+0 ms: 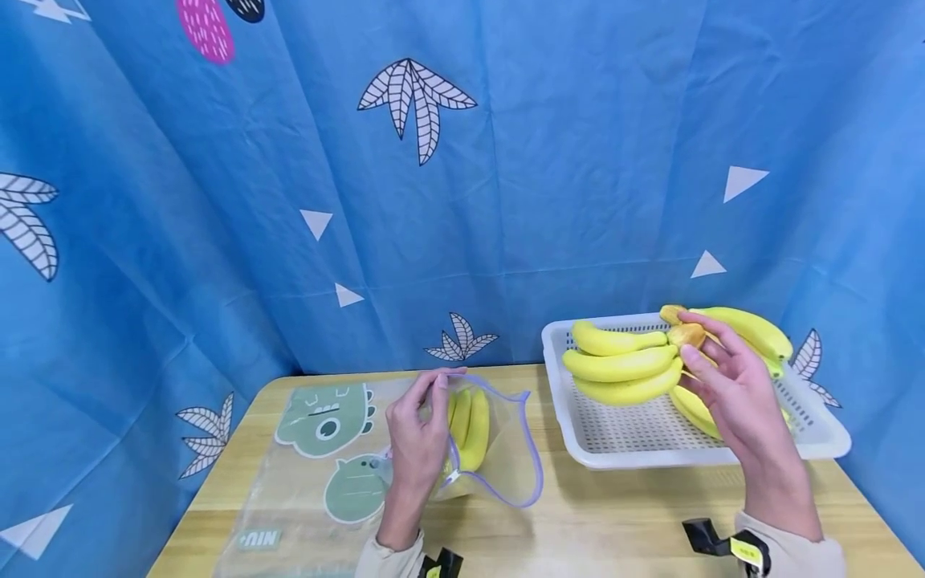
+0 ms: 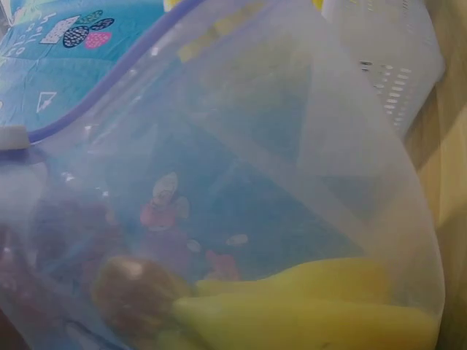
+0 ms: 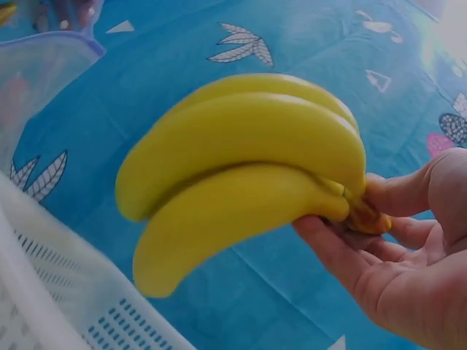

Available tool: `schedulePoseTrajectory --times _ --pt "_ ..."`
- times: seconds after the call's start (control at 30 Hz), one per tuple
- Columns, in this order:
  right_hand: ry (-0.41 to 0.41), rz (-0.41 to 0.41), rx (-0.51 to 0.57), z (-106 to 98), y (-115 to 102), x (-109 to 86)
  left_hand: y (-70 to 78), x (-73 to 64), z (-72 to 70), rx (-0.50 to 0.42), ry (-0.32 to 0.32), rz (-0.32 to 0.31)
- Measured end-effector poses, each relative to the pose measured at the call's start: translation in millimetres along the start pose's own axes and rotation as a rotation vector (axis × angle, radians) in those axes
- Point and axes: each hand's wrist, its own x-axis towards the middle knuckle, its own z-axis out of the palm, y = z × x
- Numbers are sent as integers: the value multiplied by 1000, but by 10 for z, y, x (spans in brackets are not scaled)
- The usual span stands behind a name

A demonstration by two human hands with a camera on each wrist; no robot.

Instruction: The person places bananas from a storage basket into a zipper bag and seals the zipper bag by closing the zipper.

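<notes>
My right hand [image 1: 737, 385] pinches a bunch of yellow bananas [image 1: 621, 365] by its brown stem end, above the white basket [image 1: 578, 445]. In the right wrist view, thumb and fingers close round the stem of the bunch [image 3: 241, 153]. More bananas [image 1: 747, 325] lie in the basket behind and beneath that hand. To the left, my left hand [image 1: 419, 433] grips the rim of a clear zip bag [image 1: 516, 457] with a purple edge, its mouth spread apart. Inside the bag lies another bunch of bananas [image 1: 473, 433], also seen through the plastic in the left wrist view.
A flat clear bag [image 1: 289, 498] printed with green cartoon animals lies on the left of the wooden table [image 1: 600, 530]. A blue patterned curtain [image 1: 506, 201] hangs along the table's back and sides. The basket stands at the right, near the table's back edge.
</notes>
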Motion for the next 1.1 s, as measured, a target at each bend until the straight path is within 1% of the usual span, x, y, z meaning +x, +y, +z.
schedulePoseTrajectory --times 0.1,0.17,0.27,0.33,0.43,0.6,0.83,0.9,0.93,1.03,1.1 --pt "-56 -14 98 -22 -45 -2 -3 9 5 0 8 -6" --pt "-111 -31 204 -39 -94 -35 -5 9 14 1 6 -4" --pt "-225 -48 367 -40 -148 -78 3 9 10 4 4 -7" --pt "-311 -49 451 -15 -166 -98 13 7 1 11 0 -7" --pt "-416 -53 498 46 -177 -112 27 0 -11 14 -9 -10" --pt "-527 -39 531 140 -196 -111 48 -3 -22 21 -18 -2" --pt "-678 46 700 285 -157 -136 53 -7 -39 41 -6 1" --pt "-709 62 705 363 -114 -133 50 -17 -37 39 -11 1" --pt "-719 66 689 406 -90 -130 48 -22 -35 35 -15 4" --pt "-717 81 589 535 -17 -114 44 -32 -31 22 -23 10" --pt "-678 97 488 611 32 -105 42 -30 -37 8 -25 10"
